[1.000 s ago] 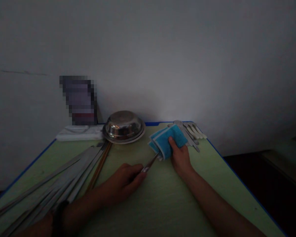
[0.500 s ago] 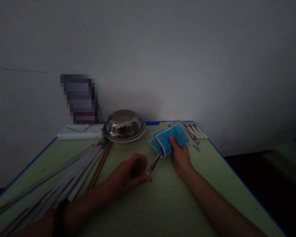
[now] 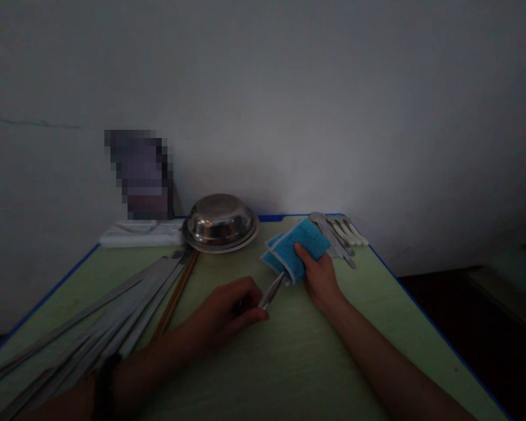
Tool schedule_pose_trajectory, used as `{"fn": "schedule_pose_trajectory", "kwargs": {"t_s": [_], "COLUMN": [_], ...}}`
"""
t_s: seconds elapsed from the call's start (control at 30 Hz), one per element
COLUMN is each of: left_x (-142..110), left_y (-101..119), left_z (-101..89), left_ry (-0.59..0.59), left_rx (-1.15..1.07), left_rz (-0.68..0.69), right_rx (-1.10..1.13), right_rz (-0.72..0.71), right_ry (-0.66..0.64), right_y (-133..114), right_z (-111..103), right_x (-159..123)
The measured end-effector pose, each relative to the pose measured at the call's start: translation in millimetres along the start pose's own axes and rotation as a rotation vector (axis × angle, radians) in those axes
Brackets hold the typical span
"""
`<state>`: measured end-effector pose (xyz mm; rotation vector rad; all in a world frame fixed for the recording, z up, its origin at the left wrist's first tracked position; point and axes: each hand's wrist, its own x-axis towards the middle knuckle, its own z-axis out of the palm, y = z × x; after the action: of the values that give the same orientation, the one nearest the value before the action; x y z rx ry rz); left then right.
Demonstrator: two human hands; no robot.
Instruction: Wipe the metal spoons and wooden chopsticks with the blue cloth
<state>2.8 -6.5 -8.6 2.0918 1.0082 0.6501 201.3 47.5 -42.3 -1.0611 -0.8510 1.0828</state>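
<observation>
My left hand (image 3: 234,307) pinches one end of a shiny metal spoon (image 3: 272,291) between thumb and fingers, above the table. The spoon slants up to the right, and its far end is hidden in a folded blue cloth (image 3: 304,242) with pale edging. My right hand (image 3: 322,275) is closed on that cloth, thumb on top, around the spoon's hidden end. Just behind the cloth, several metal spoons and other cutlery (image 3: 333,240) lie side by side, some with white handles (image 3: 353,235).
An upturned metal bowl (image 3: 221,213) rests on a plate at the back of the green table (image 3: 289,362). Left of it is a white box (image 3: 135,235) with a blurred upright object (image 3: 142,175) behind. Long flat metal strips (image 3: 114,318) and brown chopsticks (image 3: 179,292) lie at left. A wall rises behind.
The cloth and my right hand have shifted slightly left and tilted a little. My left hand stays at nearly the same place on the spoon.
</observation>
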Motion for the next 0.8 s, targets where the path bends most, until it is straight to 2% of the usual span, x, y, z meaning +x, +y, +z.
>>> {"fn": "schedule_pose_trajectory", "kwargs": {"t_s": [0.2,0.6,0.8], "left_x": [-0.1,0.8,-0.4], "left_y": [3.3,0.6,-0.9], "left_z": [-0.2,2.4,3.4], "left_ry": [-0.032,0.003,0.020], "left_rx": [-0.001,-0.013,-0.038], "left_rz": [0.001,-0.063,-0.037], "right_rx": [-0.026,-0.093,-0.119], "right_rz": [0.011,0.009,-0.005], "right_ry": [-0.019,-0.019,-0.024], "right_y": [-2.4,-0.3,-3.5], "right_z": [-0.1,-1.1,-0.3], "right_x": [-1.5,-1.4,-2.8]}}
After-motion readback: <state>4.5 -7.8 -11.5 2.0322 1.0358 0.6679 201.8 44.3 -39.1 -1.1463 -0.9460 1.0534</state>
